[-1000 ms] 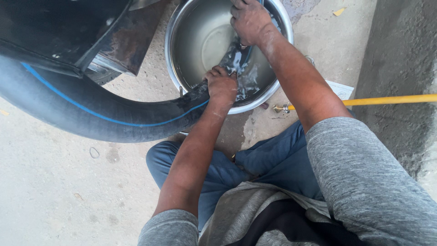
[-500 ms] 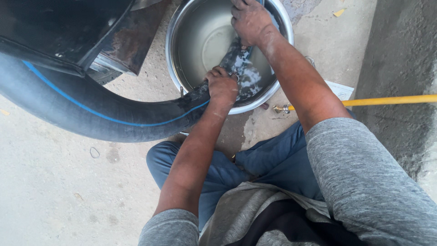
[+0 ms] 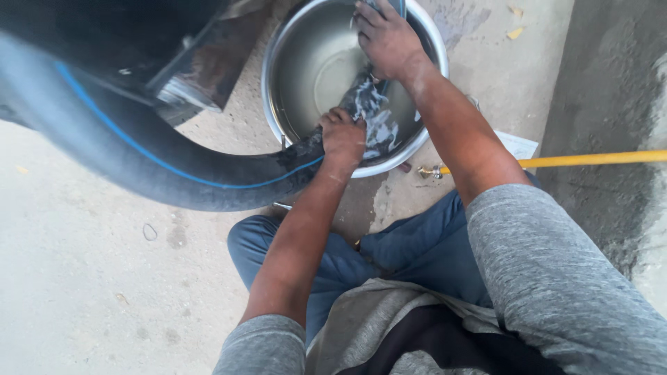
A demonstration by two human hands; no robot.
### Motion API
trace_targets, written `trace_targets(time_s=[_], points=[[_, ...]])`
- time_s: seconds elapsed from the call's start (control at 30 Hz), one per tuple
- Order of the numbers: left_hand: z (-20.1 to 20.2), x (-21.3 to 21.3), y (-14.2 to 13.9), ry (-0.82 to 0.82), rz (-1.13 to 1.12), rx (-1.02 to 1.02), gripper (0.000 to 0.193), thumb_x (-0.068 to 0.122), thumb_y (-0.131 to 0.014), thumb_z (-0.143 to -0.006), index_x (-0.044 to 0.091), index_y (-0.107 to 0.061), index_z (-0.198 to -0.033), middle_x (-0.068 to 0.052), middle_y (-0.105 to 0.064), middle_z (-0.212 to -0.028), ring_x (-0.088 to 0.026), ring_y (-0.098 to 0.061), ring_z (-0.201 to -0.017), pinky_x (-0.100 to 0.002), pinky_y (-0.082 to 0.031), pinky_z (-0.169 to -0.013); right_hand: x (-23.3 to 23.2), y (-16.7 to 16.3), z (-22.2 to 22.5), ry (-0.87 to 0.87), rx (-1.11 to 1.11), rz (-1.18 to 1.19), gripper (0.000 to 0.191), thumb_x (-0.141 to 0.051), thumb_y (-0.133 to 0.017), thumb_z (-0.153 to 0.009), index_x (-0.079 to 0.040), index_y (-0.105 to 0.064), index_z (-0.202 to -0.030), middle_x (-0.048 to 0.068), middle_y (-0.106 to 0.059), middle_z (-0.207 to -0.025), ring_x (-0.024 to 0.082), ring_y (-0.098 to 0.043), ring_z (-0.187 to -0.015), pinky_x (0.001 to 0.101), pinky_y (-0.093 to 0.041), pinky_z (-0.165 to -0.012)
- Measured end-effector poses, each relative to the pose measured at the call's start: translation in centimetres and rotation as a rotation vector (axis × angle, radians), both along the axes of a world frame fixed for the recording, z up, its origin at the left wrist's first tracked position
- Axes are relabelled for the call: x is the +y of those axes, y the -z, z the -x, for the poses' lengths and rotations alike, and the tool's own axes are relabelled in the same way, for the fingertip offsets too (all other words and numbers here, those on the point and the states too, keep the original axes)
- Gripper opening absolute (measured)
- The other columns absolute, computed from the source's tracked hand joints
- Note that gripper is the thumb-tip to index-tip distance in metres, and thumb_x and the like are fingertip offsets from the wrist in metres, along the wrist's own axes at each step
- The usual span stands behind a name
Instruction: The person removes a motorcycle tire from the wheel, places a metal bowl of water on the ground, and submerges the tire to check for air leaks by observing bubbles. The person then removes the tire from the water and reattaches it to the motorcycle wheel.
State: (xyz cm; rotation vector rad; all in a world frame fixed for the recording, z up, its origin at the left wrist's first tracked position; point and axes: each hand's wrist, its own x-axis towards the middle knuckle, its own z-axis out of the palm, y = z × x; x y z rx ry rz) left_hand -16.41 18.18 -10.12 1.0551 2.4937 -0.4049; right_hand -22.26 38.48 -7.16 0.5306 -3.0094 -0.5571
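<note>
Crouched over a steel basin [image 3: 292, 76] of water on a rough concrete floor [image 3: 83, 278], left hand [image 3: 342, 135] clenched around a black inner tube [image 3: 174, 173] at the near rim, right hand [image 3: 385, 38] pressing the wet stretch down at the far side, fingers curled over it. Likely risks: slick rubber slipping free, water slopping out, basin tipping under the tube's weight. Nearby, a yellow hose [image 3: 590, 159] with brass fitting, grit and dry leaves outdoors.
</note>
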Motion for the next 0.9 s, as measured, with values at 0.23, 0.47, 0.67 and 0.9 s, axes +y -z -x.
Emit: trace_targets(time_s=[0.23,0.47,0.67,0.9], points=[[-1.3,-0.9,-1.0,0.019,-0.138,0.081,0.043,0.025,-0.046,-0.102,0.028,-0.058,-0.143,-0.036,-0.044,-0.146,-0.055,-0.048,-0.128,-0.064,-0.037,-0.103,1.8,-1.1,-5.9,0.242,0.207,0.464,0.11,-0.041,-0.092,-0.062,-0.005,-0.048,-0.156,0.02,-0.038,-0.166,0.037,-0.031,-0.153,0.0517,-0.027,-0.122],[-2.8,-2.4,-4.4,0.08,-0.123,0.112,0.056,0.022,-0.045,-0.099,0.04,-0.042,-0.152,-0.032,-0.042,-0.147,-0.052,-0.049,-0.127,-0.058,-0.038,-0.103,1.3,-0.7,-11.7,0.533,0.1,0.642,0.095,-0.033,-0.088,-0.075,-0.009,-0.045,-0.156,0.026,-0.034,-0.16,0.044,-0.036,-0.142,0.0575,-0.03,-0.113],[-7.0,-7.0,-9.3,0.019,-0.041,-0.095,0.073,0.018,-0.051,-0.091,0.036,-0.033,-0.16,-0.028,-0.043,-0.148,-0.049,-0.053,-0.125,-0.056,-0.042,-0.101,-3.5,-1.2,-15.0,0.248,0.022,0.689,0.081,-0.027,-0.083,-0.081,-0.008,-0.048,-0.152,0.026,-0.046,-0.148,0.041,-0.044,-0.139,0.0561,-0.034,-0.111],[-7.7,-11.3,-9.6,-0.116,-0.02,-0.13,0.064,0.017,-0.046,-0.101,0.035,-0.031,-0.161,-0.039,-0.037,-0.151,-0.057,-0.051,-0.125,-0.061,-0.041,-0.103,-11.2,-1.3,-16.3,0.239,0.039,0.859,0.072,-0.008,-0.074,-0.078,-0.002,-0.054,-0.147,0.023,-0.054,-0.147,0.04,-0.054,-0.129,0.0468,-0.044,-0.109]])
